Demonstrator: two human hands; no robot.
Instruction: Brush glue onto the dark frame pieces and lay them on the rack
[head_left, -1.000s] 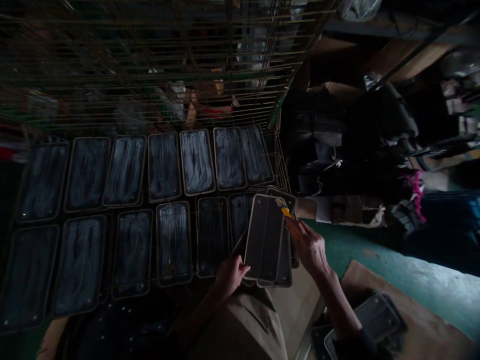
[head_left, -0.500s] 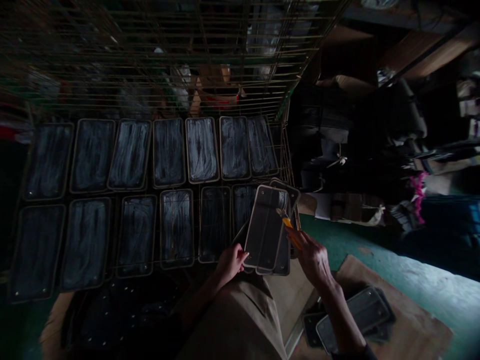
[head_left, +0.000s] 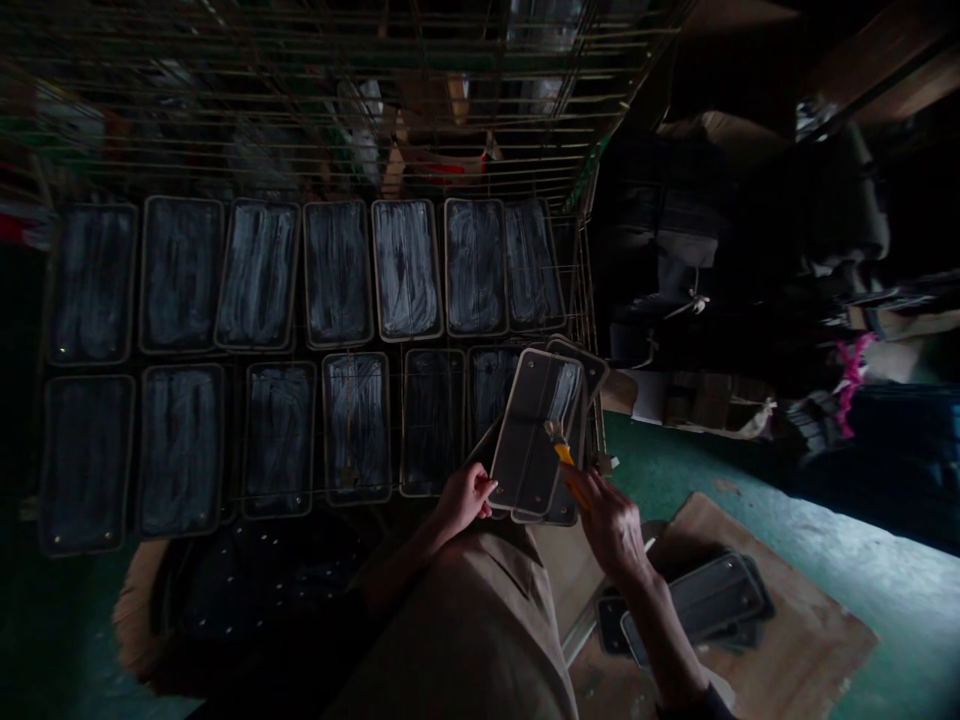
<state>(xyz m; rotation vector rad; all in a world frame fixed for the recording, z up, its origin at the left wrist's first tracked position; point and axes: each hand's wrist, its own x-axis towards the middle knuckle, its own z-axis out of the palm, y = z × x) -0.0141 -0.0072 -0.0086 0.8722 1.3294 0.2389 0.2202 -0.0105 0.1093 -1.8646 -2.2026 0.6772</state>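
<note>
My left hand (head_left: 466, 497) pinches the lower left corner of a dark rectangular panel (head_left: 521, 440) with rounded corners, a pale rim and small studs near its corners. My right hand (head_left: 611, 520) is closed around the yellow handle of a paintbrush (head_left: 559, 442). The bristles touch the panel right of its middle seam. A whitish streaked coat covers the panel's upper right part; the rest of its face is dark. Beneath it, more similar panels stick out at the right and bottom.
Two rows of white-streaked panels (head_left: 407, 270) lean on a wire rack (head_left: 375, 62). More panels (head_left: 709, 600) lie on a brown board (head_left: 810, 610) at lower right. A dark container with shiny dots (head_left: 247, 580) stands lower left. Dark bundles (head_left: 682, 230) are stacked right.
The brush has moved slightly down and left along the panel, and more whitish coat shows at the upper right. My left hand keeps its hold. The whole view has shifted a little.
</note>
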